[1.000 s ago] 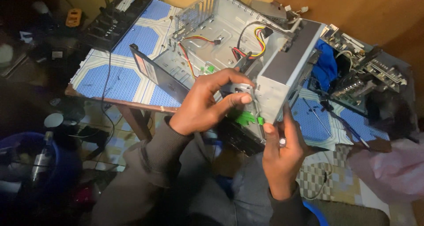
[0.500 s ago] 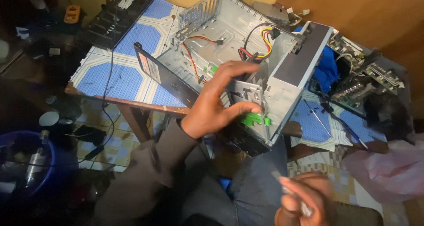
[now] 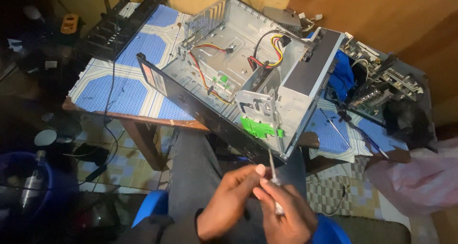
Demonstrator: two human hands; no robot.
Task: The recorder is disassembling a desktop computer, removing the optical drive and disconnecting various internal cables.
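Both my hands are closed on a thin screwdriver (image 3: 273,179), my right hand (image 3: 286,215) gripping the handle, my left hand (image 3: 229,203) pinching the shaft. Just above them, the open computer case (image 3: 248,82) rests on the bench (image 3: 114,89), its green latch (image 3: 260,127) nearest my fingertips.

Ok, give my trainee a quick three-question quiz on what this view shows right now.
1. True or false: the left hand grips the computer case.
2. What do both hands hold? A) screwdriver B) cable C) cloth
3. What colour is the plastic latch on the drive cage?

Key: 1 false, both hands are off the case, above the lap. 2 A, the right hand holds its handle. 3 green.
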